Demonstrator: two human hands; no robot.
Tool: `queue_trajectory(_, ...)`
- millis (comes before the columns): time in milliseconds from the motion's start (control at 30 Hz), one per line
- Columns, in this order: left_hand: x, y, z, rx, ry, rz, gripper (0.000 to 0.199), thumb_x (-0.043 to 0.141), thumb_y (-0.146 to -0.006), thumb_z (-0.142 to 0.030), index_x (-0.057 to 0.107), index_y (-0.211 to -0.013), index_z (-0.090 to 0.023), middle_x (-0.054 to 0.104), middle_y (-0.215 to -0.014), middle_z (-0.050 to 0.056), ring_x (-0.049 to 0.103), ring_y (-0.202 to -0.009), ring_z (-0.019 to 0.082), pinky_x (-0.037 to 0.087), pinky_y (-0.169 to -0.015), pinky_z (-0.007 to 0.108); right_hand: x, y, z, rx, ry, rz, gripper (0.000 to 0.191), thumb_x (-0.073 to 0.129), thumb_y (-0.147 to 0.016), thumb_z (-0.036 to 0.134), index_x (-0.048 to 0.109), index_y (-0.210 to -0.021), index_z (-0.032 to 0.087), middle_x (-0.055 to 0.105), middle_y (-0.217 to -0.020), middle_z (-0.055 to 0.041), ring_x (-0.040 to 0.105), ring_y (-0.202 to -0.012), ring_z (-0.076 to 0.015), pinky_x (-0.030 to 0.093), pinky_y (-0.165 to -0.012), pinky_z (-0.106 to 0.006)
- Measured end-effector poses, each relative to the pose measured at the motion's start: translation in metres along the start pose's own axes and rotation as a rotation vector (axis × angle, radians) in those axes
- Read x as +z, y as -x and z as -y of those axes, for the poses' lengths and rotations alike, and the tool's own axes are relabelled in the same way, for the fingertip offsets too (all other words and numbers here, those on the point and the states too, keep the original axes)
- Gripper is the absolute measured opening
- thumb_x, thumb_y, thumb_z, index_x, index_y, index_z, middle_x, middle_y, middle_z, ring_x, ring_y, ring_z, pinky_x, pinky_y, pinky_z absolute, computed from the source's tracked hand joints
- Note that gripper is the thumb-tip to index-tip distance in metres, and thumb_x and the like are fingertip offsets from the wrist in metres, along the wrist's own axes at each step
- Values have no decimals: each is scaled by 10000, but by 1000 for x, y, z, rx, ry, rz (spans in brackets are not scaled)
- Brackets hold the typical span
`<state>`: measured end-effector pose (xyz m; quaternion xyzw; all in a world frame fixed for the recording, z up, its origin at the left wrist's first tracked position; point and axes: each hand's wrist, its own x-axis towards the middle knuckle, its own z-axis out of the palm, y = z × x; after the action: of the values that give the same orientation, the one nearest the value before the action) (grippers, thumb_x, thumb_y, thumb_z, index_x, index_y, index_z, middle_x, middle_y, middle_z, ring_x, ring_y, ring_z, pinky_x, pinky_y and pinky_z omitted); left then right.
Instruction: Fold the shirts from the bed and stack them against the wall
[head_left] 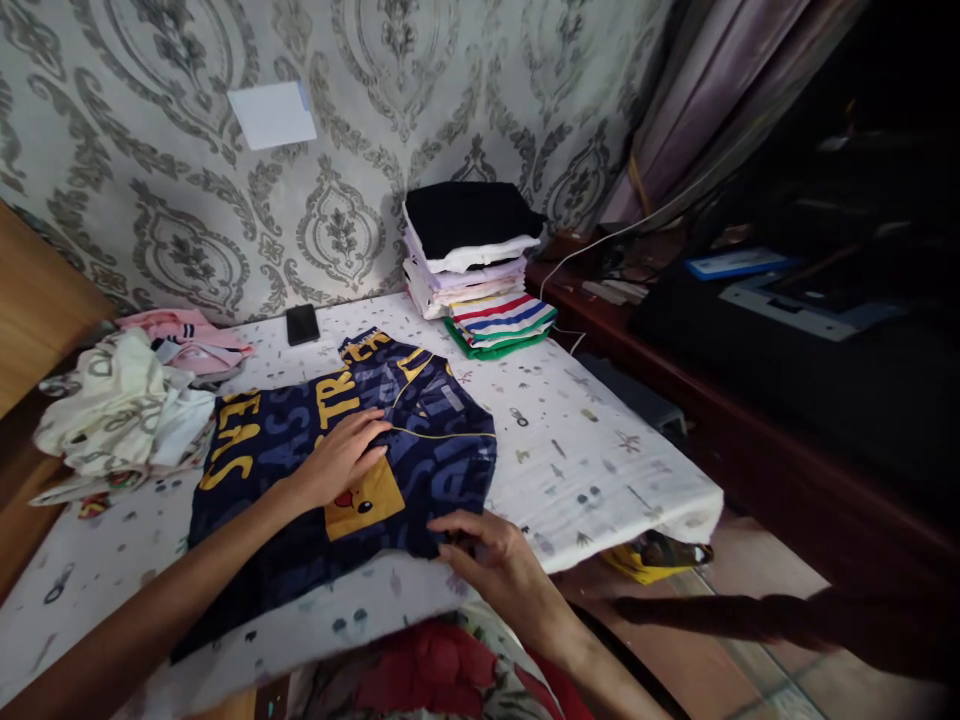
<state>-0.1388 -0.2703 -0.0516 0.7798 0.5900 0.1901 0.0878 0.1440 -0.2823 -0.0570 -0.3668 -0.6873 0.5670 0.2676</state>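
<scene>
A navy shirt (292,535) with yellow lettering, a yellow patch and yellow piping lies spread on a bed-like surface with a white patterned sheet (585,480). Its collar points toward the far right. My left hand (346,458) rests on the shirt's front above the patch, fingers stretched out. At the near right edge of the shirt, my right hand (491,550) has its thumb and fingers around the dark cloth. The exact grip of those fingertips is partly lost in the dark fabric.
Folded clothes (472,220) are stacked by the wall, with a striped folded garment (502,320) in front. A black phone (302,325) lies at the back. Crumpled clothes (127,400) sit on the left. A dark red wooden table (750,430) with a white cable stands on the right.
</scene>
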Motion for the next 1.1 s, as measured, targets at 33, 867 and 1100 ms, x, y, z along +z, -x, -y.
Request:
queue_trajectory(33,1,5,-6,8,28,5,376,402,-1031,-423,586,-1292,-223,541,-1458,113,473,-1390,268,395,-1169,481,-1,1,3,1,21,24,186,654,-818,264,776,-959,262,736,-847,-9,658,-759,-169,518,-719,-303)
queue_trajectory(867,4,13,-65,69,197,212,407,372,-1045,-437,679,-1138,-187,623,-1385,112,399,-1453,257,298,-1225,492,-35,11,-1,-213,186,-266,377,698,-831,298,677,-1205,248,698,-1135,-90,647,-1001,-251,553,-900,-460)
queue_trajectory(1100,-16,33,-101,115,611,333,428,363,-1034,-497,683,-1193,-262,693,-1296,64,563,-1315,257,437,-1119,426,-49,-5,-3,-347,569,84,489,582,-848,162,618,-1324,269,710,-1156,-75,629,-1124,-256,407,-1106,-546)
